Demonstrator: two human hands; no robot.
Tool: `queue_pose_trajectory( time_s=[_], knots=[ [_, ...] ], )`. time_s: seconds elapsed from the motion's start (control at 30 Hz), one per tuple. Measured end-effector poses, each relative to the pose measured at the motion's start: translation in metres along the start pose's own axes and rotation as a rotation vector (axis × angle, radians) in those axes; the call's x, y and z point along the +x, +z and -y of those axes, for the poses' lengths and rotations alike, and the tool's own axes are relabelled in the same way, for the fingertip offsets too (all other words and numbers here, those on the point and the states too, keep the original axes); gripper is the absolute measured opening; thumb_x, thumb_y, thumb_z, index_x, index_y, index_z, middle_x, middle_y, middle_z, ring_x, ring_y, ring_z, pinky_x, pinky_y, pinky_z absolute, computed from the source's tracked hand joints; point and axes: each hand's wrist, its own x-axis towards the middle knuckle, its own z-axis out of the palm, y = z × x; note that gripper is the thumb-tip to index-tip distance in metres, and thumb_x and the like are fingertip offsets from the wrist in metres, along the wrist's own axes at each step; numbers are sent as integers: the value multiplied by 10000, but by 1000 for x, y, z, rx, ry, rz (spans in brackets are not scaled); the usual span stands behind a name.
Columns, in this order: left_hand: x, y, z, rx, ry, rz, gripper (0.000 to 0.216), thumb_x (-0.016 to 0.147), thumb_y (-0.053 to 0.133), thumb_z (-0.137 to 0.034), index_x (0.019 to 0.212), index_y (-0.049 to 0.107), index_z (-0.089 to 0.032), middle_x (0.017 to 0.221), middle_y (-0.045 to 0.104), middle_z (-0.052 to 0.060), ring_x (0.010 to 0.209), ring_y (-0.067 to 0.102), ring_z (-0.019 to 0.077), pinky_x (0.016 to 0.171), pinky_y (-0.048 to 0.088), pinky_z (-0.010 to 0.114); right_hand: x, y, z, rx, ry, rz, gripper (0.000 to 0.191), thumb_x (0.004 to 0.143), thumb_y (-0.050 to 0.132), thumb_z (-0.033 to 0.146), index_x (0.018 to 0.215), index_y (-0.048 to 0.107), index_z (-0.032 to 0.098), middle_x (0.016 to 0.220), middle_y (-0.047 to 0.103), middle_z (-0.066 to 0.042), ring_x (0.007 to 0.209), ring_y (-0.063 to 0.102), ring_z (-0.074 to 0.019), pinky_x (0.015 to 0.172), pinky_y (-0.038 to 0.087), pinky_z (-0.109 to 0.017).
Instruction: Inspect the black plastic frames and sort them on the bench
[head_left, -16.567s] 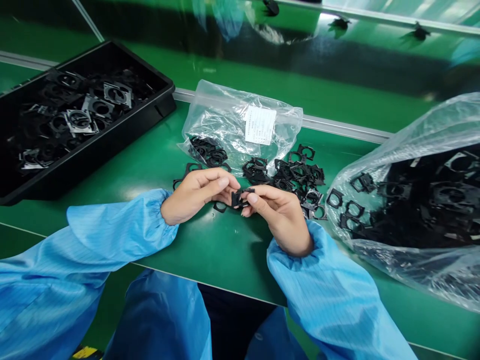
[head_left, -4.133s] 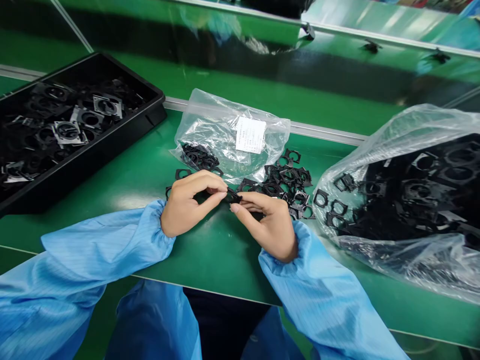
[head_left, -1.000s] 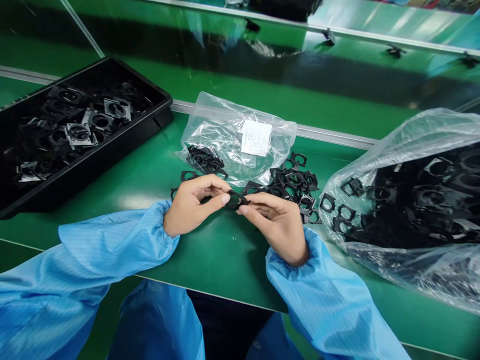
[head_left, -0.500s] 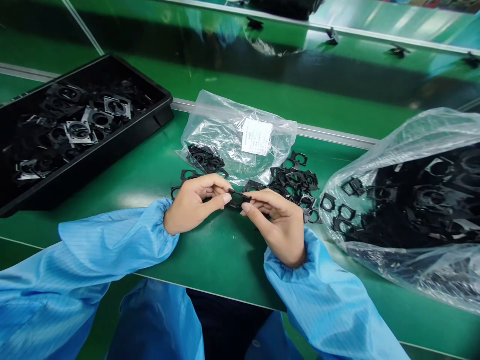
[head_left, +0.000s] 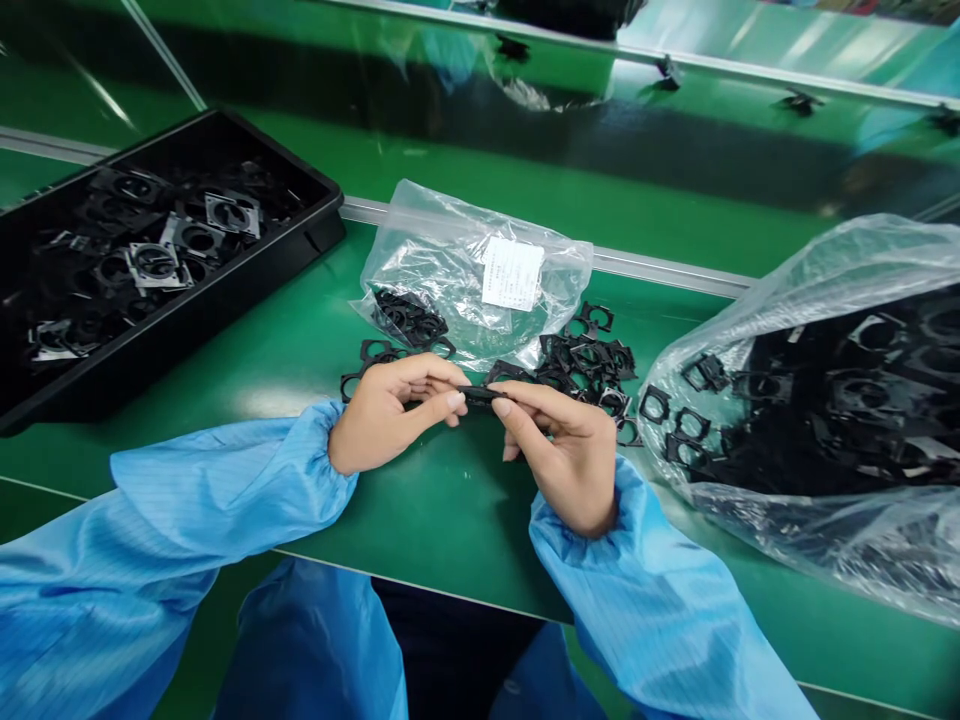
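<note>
Fingers [head_left: 436, 369] of the left hand [head_left: 379, 415] and right hand [head_left: 571, 455] pinch opposite ends of a black part [head_left: 482, 396], edge-on above the counter [head_left: 442, 510]. If either pinch loosens or twists unevenly, it could slip and mix with the loose black frames [head_left: 589, 358] just beyond.

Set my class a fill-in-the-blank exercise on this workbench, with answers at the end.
The left hand and right hand hold a part coloured ____.
The sleeves are coloured ____.
The label on the middle bag is coloured ____.
The tray stands on the person's ____ side.

Missing words: black; blue; white; left.
</note>
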Motion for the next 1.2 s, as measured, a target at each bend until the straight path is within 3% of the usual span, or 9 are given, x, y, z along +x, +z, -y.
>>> queue_pose_trajectory(
  time_s=[0.1, 0.27, 0.43, 0.6, 0.73, 0.87, 1.07, 1.2],
  knots=[
    [0, 0, -1, -12, 6, -13, 254, 948, 723, -420, 956, 757, -168, 842, 794, 65, 759, 779, 188, 704, 651, 281, -2, 1, 2, 76, 25, 13, 205, 993, 665, 321, 1095, 809, 217, 869, 806, -46, 671, 755, -167, 685, 650, -323],
    [2, 0, 1, 3, 26, -35, 259, 889, 788, -424, 897, 738, -170, 818, 771, 41, 765, 761, 164, 701, 635, 241, -2, 2, 0, 140, 18, 53, 198, 1006, 654, 336, 1083, 800, 228, 1015, 835, -62, 877, 805, -195, 858, 672, -355],
    [2, 0, 4, 24, 26, -19, 258, 888, 780, -420, 887, 710, -172, 802, 736, 29, 747, 737, 156, 686, 625, 243, 1, 2, -2, 214, 93, 83, 210, 966, 718, 378, 1082, 785, 217, 991, 835, -62, 841, 810, -196, 832, 682, -353],
    [1, -1, 4, 57, 104, 27, 125, 909, 741, -266, 989, 713, -175, 862, 750, 39, 791, 744, 153, 737, 623, 246, 3, 0, -2, 289, 148, 89, 225, 969, 706, 381, 1102, 785, 217, 1002, 834, -63, 873, 816, -199, 805, 680, -340],
    [1, -1, 3, 146, 176, -2, 75, 874, 767, -206, 938, 740, -179, 847, 719, 29, 738, 691, 126, 689, 586, 224, 1, 1, -3, 203, 124, 66, 242, 924, 758, 356, 1104, 795, 198, 825, 802, -38, 712, 771, -175, 715, 656, -321],
    [1, 0, 2, 151, 104, -36, 115, 903, 749, -284, 891, 732, -171, 805, 710, 26, 738, 694, 136, 683, 594, 227, 1, 1, -1, 44, 62, 74, 172, 921, 750, 318, 1003, 839, 196, 675, 714, -7, 557, 632, -128, 576, 563, -279],
    [1, 0, 3, 130, 20, -36, 207, 868, 800, -362, 810, 742, -173, 762, 755, 29, 706, 717, 161, 675, 615, 256, 4, 0, 2, -59, -44, 58, 95, 909, 752, 272, 904, 830, 217, 752, 689, -25, 674, 621, -143, 607, 535, -266],
    [2, -1, 4, 95, -16, -51, 198, 856, 811, -354, 809, 755, -170, 733, 753, 26, 678, 717, 162, 638, 603, 249, 5, 2, -1, -84, -40, 145, 144, 935, 722, 283, 840, 785, 195, 783, 688, -34, 692, 620, -147, 622, 515, -271]
  ],
)
